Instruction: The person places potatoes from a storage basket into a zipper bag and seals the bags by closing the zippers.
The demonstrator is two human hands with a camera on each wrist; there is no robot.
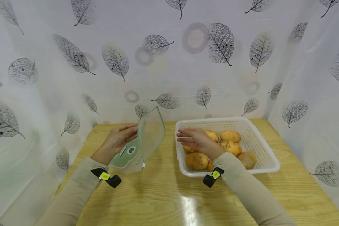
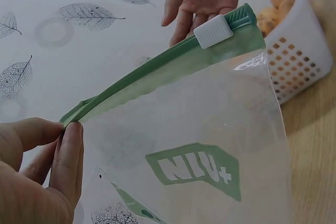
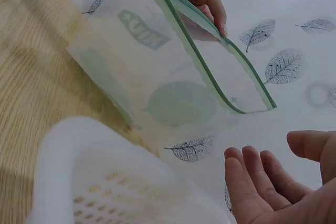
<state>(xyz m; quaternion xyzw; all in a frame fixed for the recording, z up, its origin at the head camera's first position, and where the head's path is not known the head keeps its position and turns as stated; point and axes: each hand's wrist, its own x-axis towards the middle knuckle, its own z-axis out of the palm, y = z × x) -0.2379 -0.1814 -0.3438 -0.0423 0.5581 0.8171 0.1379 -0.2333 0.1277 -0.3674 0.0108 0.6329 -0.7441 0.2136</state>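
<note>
My left hand (image 1: 115, 142) is pinching a slider bag (image 1: 153, 135), my right hand (image 1: 199, 141) is hovering empty, fingers relaxed, by the potato basket (image 1: 260, 139).

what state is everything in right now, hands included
zip bag: mouth open, no potato visible inside
slider: at one end of the zip
left hand: pinching the bag's top edge
right hand: holding nothing, fingers loosely extended
potatoes: whole, skins on, lying in the basket
basket: upright, uncovered, holding the potatoes
</note>
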